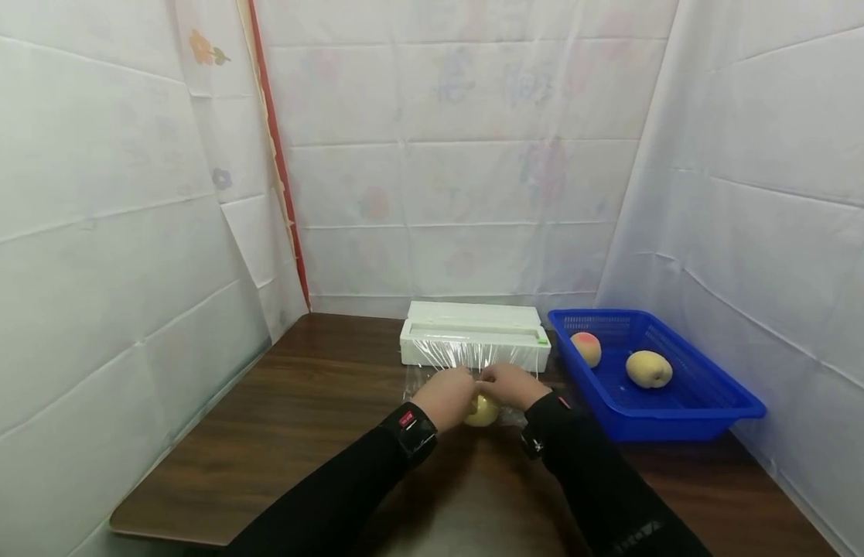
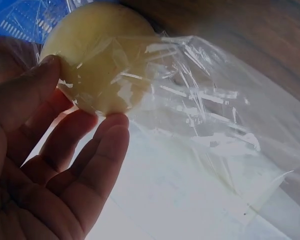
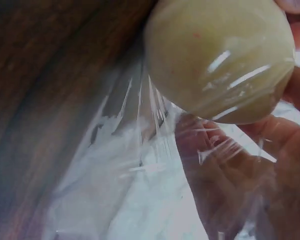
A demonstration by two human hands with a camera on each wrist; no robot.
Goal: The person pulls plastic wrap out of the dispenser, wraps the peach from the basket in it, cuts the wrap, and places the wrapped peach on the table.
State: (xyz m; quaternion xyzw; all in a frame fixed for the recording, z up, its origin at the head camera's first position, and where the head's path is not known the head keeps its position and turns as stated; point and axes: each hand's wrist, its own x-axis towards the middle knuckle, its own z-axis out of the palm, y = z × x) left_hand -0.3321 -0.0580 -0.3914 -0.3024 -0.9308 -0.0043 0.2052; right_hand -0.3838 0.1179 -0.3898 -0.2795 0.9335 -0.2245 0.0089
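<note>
Two black sleeves (image 1: 320, 487) reach in over the brown table (image 1: 264, 449). The left hand (image 1: 445, 398) pinches a yellow fruit (image 1: 483, 413) between thumb and fingers through clear film (image 1: 442, 353); the right hand (image 1: 513, 386) curls its fingers against the fruit's other side. The film stretches back to a white box (image 1: 476, 355) just beyond. On the right, a blue basket (image 1: 682, 422) holds a pink-tinged peach (image 1: 587, 349) and a second yellow fruit (image 1: 649, 369).

No text is legible: lettering (image 1: 638, 537) on the right sleeve (image 1: 599, 472), a red tag (image 1: 407, 418) on the left wristband (image 1: 419, 438) and faint characters (image 1: 454, 81) on the back sheet (image 1: 473, 193) all blur.
</note>
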